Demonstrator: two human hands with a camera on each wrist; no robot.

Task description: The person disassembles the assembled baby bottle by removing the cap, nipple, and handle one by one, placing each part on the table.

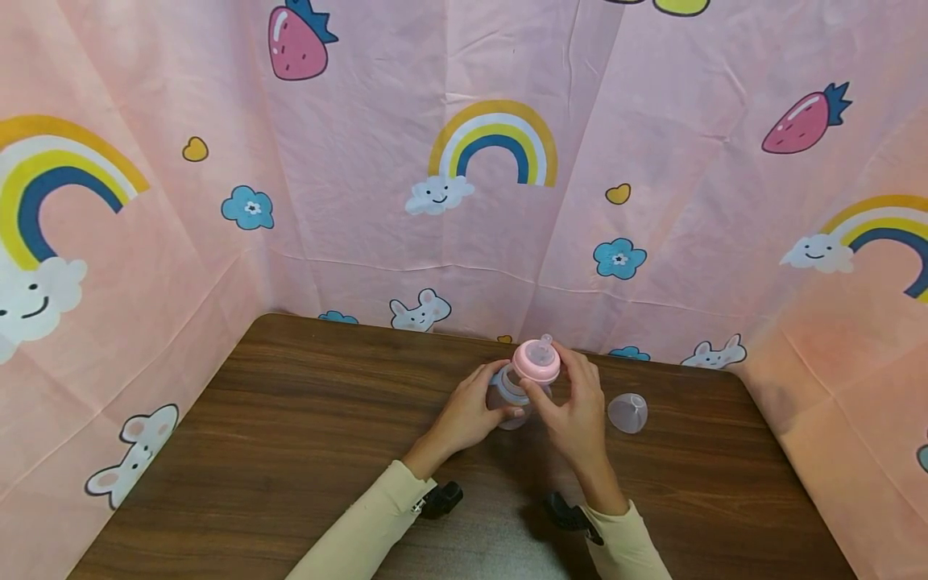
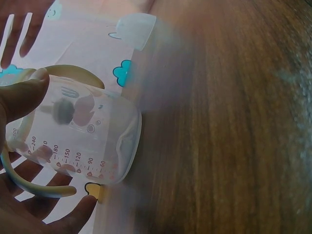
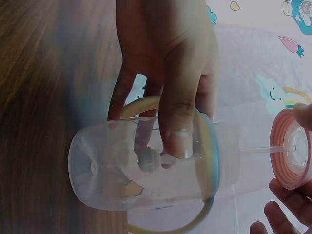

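My left hand point(image 1: 464, 411) grips a clear baby bottle point(image 2: 105, 131) around its side, thumb in front and fingers behind. Printed measuring marks run along the bottle, and a blue and yellow handle ring point(image 3: 208, 156) circles its neck. In my right hand point(image 1: 582, 415) is the pink screw collar point(image 1: 536, 369) with a clear nipple, pinched between thumb and fingers. The collar sits above the bottle's mouth, apart from it. From its underside a thin straw point(image 3: 258, 150) runs down into the bottle, ending in a grey weight point(image 3: 148, 160) inside.
A clear dome-shaped cap point(image 1: 627, 413) lies on the brown wooden table point(image 1: 326, 419), to the right of my right hand. Pink printed cloth point(image 1: 362, 161) hangs behind the table and along both sides.
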